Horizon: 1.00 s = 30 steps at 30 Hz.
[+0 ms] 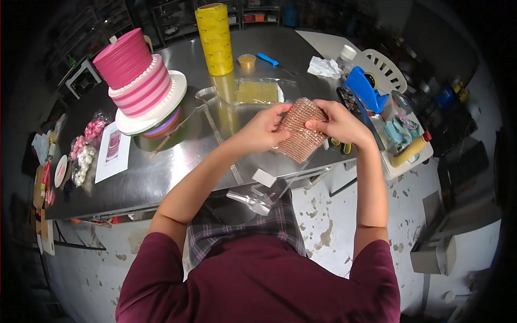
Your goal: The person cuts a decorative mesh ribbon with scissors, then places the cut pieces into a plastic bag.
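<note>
Between my two hands is a rose-gold rhinestone mesh sheet [302,132], held tilted over the front edge of the steel table. My left hand [258,128] grips its left edge with thumb and fingers. On the other side, my right hand [344,123] pinches its upper right part, the thumb lying across the front. Behind them lies a packet of gold mesh [259,92] in clear plastic. Narrow glittery strips [212,121] lie on the table to the left. A small white card [264,178] and a crumpled clear wrapper [250,200] are near my lap.
A pink tiered cake [141,81] stands on a turntable at left, beside a printed cake picture [113,151] and bagged pink and white balls [86,156]. Farther back are a tall yellow cylinder [215,40], a small tub [247,61] and a blue-handled knife [268,59]. A blue dispenser [364,89] stands right.
</note>
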Available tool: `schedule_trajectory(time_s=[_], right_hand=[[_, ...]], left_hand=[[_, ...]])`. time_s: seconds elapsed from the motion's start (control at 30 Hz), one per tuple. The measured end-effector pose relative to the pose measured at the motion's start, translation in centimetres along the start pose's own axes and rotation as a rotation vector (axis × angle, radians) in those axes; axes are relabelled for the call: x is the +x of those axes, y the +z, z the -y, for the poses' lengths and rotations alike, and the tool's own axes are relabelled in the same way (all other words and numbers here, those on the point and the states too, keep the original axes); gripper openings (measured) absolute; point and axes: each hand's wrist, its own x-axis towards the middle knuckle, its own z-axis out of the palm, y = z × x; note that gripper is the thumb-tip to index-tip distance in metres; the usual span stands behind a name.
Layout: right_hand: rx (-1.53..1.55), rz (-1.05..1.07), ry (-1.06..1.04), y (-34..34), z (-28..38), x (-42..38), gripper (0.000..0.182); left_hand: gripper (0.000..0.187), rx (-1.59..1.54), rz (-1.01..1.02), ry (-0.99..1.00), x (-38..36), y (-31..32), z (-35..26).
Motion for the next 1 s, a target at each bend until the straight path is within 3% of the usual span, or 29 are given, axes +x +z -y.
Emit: schedule_trajectory(time_s=[0.1, 0.23, 0.4, 0.43, 0.53, 0.67, 0.73, 0.83, 0.93, 1.0], right_hand=[[-0.291, -0.083, -0.024, -0.2, 1.0, -0.2, 0.028], [-0.224, -0.033, -0.039, 0.5, 1.3, -0.1, 0.023], [-0.164, 0.017, -0.151, 0.1, 2.5, -0.6, 0.02], [-0.21, -0.043, -0.27, 0.2, 2.1, -0.6, 0.025], [-0.2, -0.134, -0.322, 0.5, 1.8, -0.6, 0.031], [-0.005, -0.241, -0.262, 1.1, 0.8, -0.2, 0.038], [-0.004, -0.269, -0.255, 1.1, 0.6, 0.0, 0.039], [-0.159, -0.235, -0.084, 0.8, 2.2, -0.2, 0.04], [-0.308, -0.384, -0.368, 1.3, 2.8, 0.0, 0.039], [-0.335, -0.36, -0.34, 1.7, 3.0, 0.0, 0.037]], left_hand=[[0.045, 0.185, -0.177, 0.178, -0.3, 1.4, 0.2], [0.04, 0.635, -0.385, 0.314, -0.6, 2.3, -0.4], [0.042, 0.584, -0.346, 0.436, -0.9, 3.0, -0.9], [0.042, 0.555, -0.345, 0.432, -1.1, 3.2, -1.4], [0.043, 0.527, -0.377, 0.449, -1.0, 3.6, -1.5], [0.043, 0.424, -0.347, 0.345, -1.1, 3.5, -2.4], [0.043, 0.476, -0.393, 0.403, -1.0, 3.5, -1.9], [0.044, 0.502, -0.432, 0.455, -1.0, 3.2, -1.3], [0.048, 0.48, -0.455, 0.454, -1.1, 3.1, -1.3], [0.049, 0.477, -0.485, 0.453, -1.2, 3.1, -1.2]])
